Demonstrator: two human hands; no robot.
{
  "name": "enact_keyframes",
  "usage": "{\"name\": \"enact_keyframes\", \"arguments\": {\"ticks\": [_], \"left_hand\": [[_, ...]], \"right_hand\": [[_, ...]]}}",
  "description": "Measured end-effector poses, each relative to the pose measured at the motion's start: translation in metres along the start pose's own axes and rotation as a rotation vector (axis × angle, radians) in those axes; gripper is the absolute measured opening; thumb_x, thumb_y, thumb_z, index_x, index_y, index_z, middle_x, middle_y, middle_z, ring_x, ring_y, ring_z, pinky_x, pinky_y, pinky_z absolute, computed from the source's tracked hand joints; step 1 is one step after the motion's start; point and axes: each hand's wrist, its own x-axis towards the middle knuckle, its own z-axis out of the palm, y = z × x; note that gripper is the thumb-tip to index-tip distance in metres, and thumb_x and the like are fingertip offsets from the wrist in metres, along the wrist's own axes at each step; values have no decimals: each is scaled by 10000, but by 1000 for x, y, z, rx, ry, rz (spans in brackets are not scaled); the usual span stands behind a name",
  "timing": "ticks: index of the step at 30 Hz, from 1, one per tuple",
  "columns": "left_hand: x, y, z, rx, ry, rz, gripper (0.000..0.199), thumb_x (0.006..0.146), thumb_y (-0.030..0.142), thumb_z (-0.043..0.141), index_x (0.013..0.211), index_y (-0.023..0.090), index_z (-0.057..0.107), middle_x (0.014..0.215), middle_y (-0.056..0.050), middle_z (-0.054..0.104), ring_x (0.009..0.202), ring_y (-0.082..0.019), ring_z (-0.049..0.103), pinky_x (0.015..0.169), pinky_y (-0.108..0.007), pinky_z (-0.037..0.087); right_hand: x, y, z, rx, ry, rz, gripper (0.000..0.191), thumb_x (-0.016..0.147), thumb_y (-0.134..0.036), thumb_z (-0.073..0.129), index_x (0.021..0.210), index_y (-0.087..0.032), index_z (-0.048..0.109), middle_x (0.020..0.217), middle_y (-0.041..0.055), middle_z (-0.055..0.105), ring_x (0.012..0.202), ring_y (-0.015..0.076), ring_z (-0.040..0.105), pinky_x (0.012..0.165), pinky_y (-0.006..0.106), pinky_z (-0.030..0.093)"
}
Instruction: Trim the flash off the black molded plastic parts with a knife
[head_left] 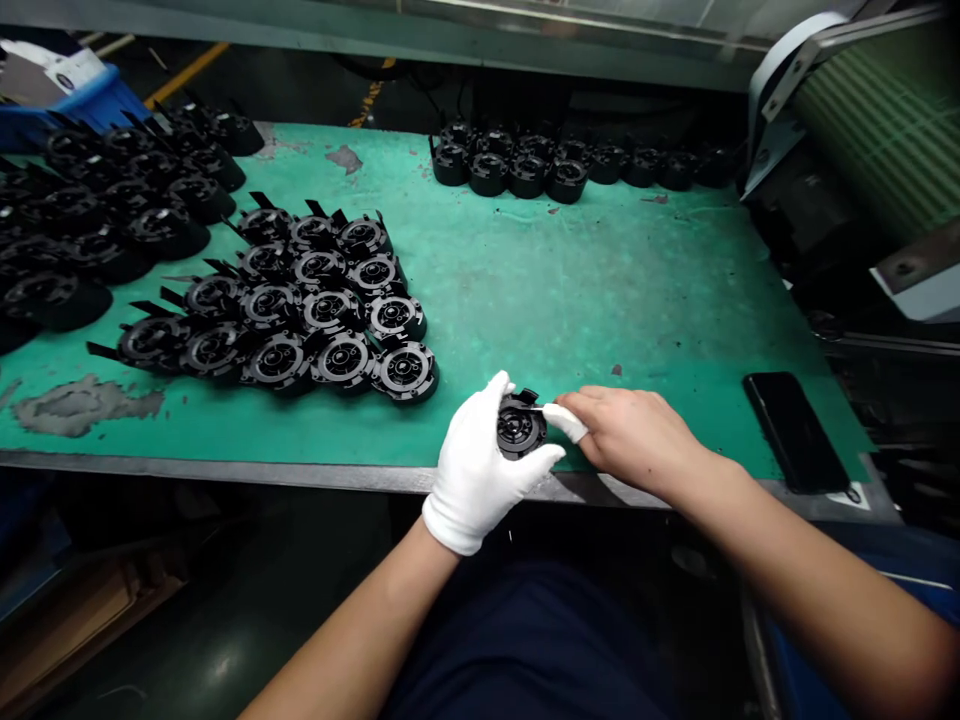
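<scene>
My left hand (pixel 484 460), in a white glove, is wrapped round a round black part (pixel 519 428) at the front edge of the green table. Concentric rings show on the part's upper face, and a small tab stands up at its far side. My right hand (pixel 626 430) is bare except for a white cover on one finger. Its fingers are pinched together at the part's right rim, where a thin, light-coloured sliver shows between fingertip and part. Whether that sliver is a tool or a piece of the part, I cannot tell.
Several similar black parts (pixel 341 358) stand in rows left of my hands, with more at the far left and along the back (pixel 529 175). A black phone (pixel 796 432) lies at the right. A green-belted machine (pixel 885 130) overhangs the back right.
</scene>
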Motion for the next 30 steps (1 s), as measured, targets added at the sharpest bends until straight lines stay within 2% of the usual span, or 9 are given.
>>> {"name": "enact_keyframes", "arguments": {"ticks": [3,5,8,11,21,26,30], "left_hand": [[0,-1,0,-33,-7,-10,939,742,541,785,1477,159,341,1391,-165,561,1296,-329,556,1110,-496,459],[-1,-1,0,-36,-14,-8,972,728,573,787,1483,160,334,1388,-169,563,1296,-334,556,1110,-503,455],[-1,-2,-1,-20,-18,-4,984,730,594,778,1491,169,322,1384,-169,568,1297,-340,556,1108,-514,453],[-1,0,-1,3,1,1,971,737,599,771,1489,172,329,1379,-166,573,1291,-337,561,1106,-513,457],[0,2,-3,53,-9,-9,968,735,633,759,1480,175,344,1424,-169,540,1332,-330,525,1140,-508,434],[2,3,-5,39,-47,-2,950,743,620,759,1478,186,343,1434,-162,530,1349,-332,506,1147,-517,425],[2,3,-6,30,-66,-18,962,747,615,758,1490,187,322,1427,-162,536,1340,-331,516,1141,-514,434]], "right_hand": [[-5,5,4,190,31,-51,365,899,-149,482,1214,-253,636,1091,60,742,945,227,693,689,280,447],[-14,7,11,335,43,-78,401,886,-115,474,1252,-236,586,1124,64,735,948,213,693,738,281,463],[-26,6,24,436,28,-49,321,914,-137,438,1192,-225,574,972,48,744,820,211,694,692,289,454],[-30,2,34,453,0,-26,276,931,-159,426,1142,-229,589,878,33,731,767,218,684,665,297,436],[-32,-6,40,483,14,-63,324,865,-64,415,1086,-217,596,989,69,717,875,218,676,759,314,486],[-30,-10,37,436,-30,-93,365,834,-53,430,1105,-223,604,891,46,720,781,205,675,677,281,488],[-27,-5,30,409,-57,-144,351,838,-48,429,1061,-234,625,939,41,729,842,199,689,731,274,506]]}}
